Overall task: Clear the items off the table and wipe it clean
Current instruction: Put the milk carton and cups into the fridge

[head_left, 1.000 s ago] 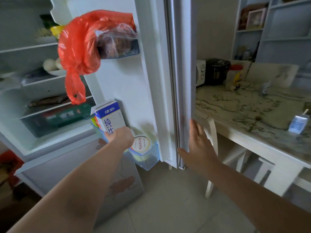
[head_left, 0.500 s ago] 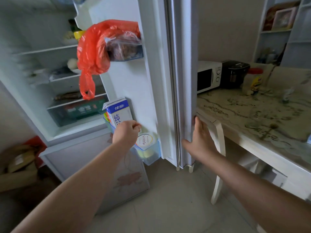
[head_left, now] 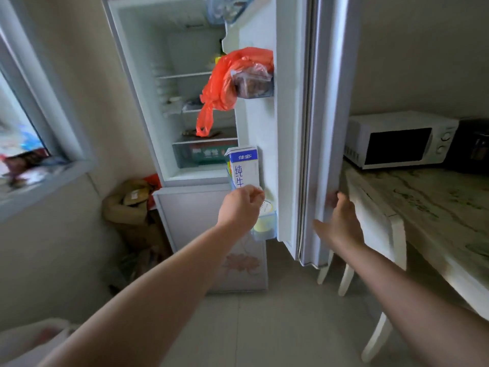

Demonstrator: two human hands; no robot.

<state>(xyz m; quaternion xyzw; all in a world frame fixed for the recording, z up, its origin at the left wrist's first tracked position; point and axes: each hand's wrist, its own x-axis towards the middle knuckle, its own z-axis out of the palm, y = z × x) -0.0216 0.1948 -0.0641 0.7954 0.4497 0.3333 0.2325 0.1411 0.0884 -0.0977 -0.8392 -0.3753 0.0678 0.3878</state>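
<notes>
A blue-and-white milk carton (head_left: 244, 168) stands upright in the lowest shelf of the open fridge door (head_left: 288, 128). My left hand (head_left: 242, 207) is in front of the carton's base with its fingers curled; whether it still grips the carton is hidden. My right hand (head_left: 341, 223) holds the door's outer edge, fingers wrapped behind it. The table (head_left: 423, 197) with a marbled top is at the right, only partly in view.
A red plastic bag (head_left: 227, 83) hangs from the upper door shelf. A round lidded tub (head_left: 266, 211) sits beside the carton. A white microwave (head_left: 397, 140) stands on the table, and a white chair (head_left: 383, 234) is tucked beside the door. Brown bags (head_left: 132, 207) lie on the floor at the left.
The view has swung left, so most of the table is out of sight. My left hand has slid down to the carton's base. My right hand stays on the door edge.
</notes>
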